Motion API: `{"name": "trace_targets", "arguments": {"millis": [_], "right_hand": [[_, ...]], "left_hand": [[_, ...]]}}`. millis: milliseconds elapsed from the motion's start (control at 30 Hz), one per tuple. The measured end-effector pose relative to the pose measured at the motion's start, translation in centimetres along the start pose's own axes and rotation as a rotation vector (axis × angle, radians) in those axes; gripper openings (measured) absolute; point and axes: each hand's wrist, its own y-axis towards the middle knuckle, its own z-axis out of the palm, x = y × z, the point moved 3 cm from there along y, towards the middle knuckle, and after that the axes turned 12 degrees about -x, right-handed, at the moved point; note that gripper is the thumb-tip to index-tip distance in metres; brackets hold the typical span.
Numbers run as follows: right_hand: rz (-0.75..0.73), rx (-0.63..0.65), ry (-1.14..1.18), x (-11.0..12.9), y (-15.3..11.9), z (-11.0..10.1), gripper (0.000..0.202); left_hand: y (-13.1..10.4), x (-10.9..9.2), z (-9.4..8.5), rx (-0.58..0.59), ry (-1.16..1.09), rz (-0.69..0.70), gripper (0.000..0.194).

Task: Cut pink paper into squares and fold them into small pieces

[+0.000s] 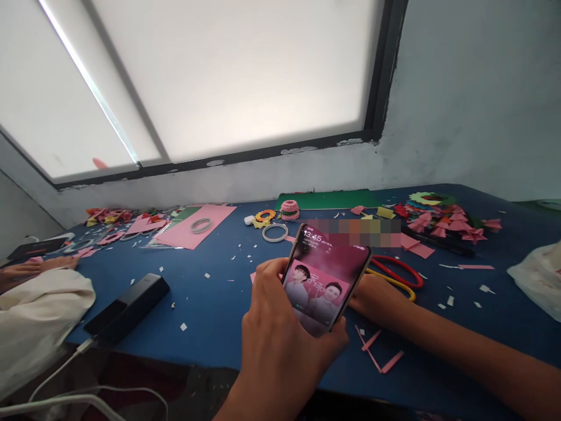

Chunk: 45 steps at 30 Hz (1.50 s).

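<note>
The left hand (pixel 280 327) grips a flat, glossy phone (pixel 318 292) with rounded corners, just below the middle of the frame. The right hand (pixel 362 292) is mostly hidden behind it, so I cannot tell its hold. Smooth red (pixel 408 264) and yellow loops (pixel 401 283) curve above its wrist; narrow pink paper strips (pixel 392 361) lie below on the blue surface (pixel 210 327).
</note>
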Motion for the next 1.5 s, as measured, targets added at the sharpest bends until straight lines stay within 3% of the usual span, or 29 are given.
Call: {"name": "trace_targets", "arguments": {"millis": [100,600,933,1200,1333,1500], "right_hand": [[-0.08,0.11,-0.037,0.2,0.1,0.0,0.017],[-0.076,0.143,-0.038,0.3,0.3,-0.2,0.015],[-0.062,0.154,-0.058,0.5,0.4,-0.5,0.013],[-0.066,0.156,-0.048,0.3,0.4,-0.3,0.014],[-0.069,0.171,-0.051,0.3,0.4,-0.2,0.016],[-0.067,0.169,-0.057,0.4,0.4,-0.2,0.016]], "left_hand": [[0.1,0.2,0.0,-0.011,0.008,-0.042,0.066],[0.3,1.4,0.0,0.002,0.076,-0.031,0.065],[0.5,5.3,-0.9,-0.018,0.277,-0.155,0.065],[0.8,7.1,-0.7,-0.007,0.339,-0.121,0.069],[2.8,8.1,-0.5,0.045,0.419,-0.089,0.071],[8.6,11.5,1.7,0.131,0.595,-0.037,0.074]]}}
